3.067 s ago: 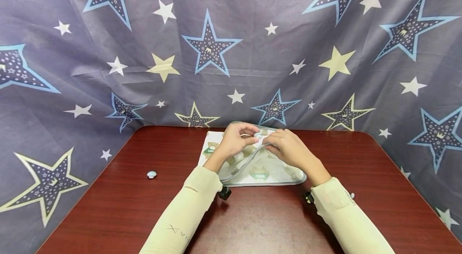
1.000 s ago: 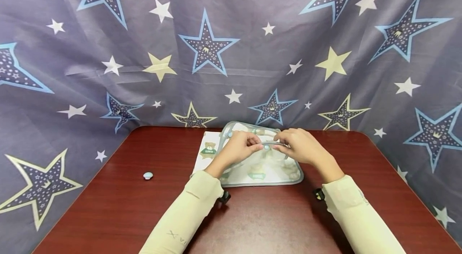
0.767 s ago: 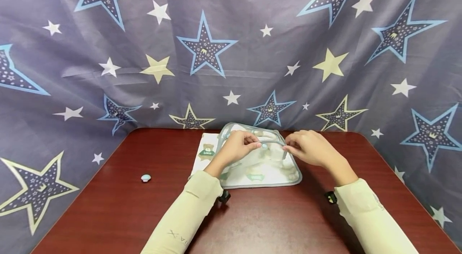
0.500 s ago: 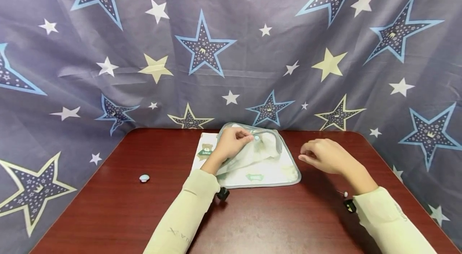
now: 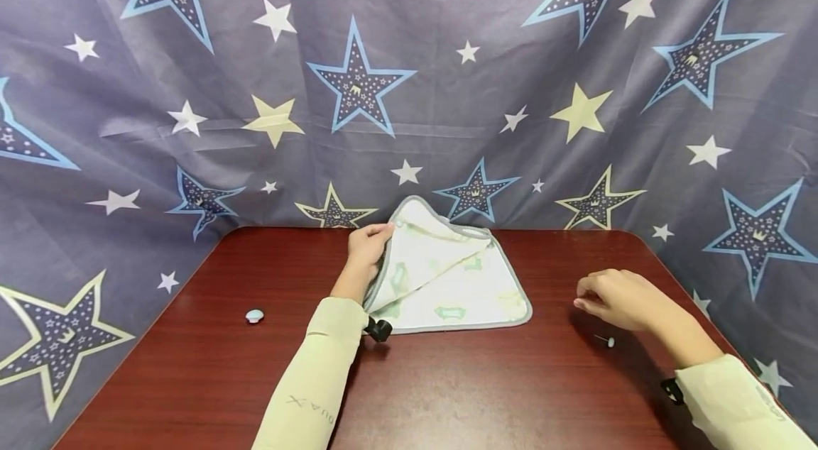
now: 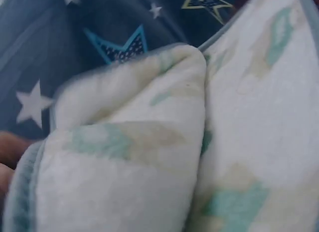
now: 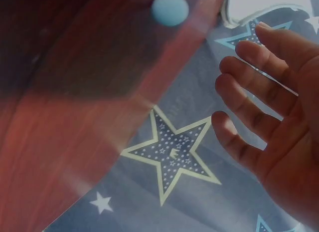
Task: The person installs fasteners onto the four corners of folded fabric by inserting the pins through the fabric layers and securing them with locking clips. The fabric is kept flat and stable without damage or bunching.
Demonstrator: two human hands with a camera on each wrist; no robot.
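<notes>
A white cloth (image 5: 460,294) with green and tan bear prints and grey-blue edging lies partly folded at the back middle of the table. My left hand (image 5: 367,251) pinches its left edge between thumb and fingers, holding that corner up. The raised layer (image 6: 114,177) fills much of the left wrist view. My right hand (image 5: 623,299) hovers at the right, fingers loosely bent with nothing in them. Just below it on the table lies a pin (image 5: 610,342) with a pale blue round head; that blue head (image 7: 170,9) also shows in the right wrist view.
A pale blue mushroom-shaped piece (image 5: 254,316) stands on the left of the dark red-brown table (image 5: 447,393). A grey curtain (image 5: 409,145) printed with stars hangs right behind the table's back edge.
My right hand has let go of the cloth and moved right and nearer, to above the pin. My left hand has shifted left to the cloth's edge and lifted it; the blue head seen on the cloth is now hidden.
</notes>
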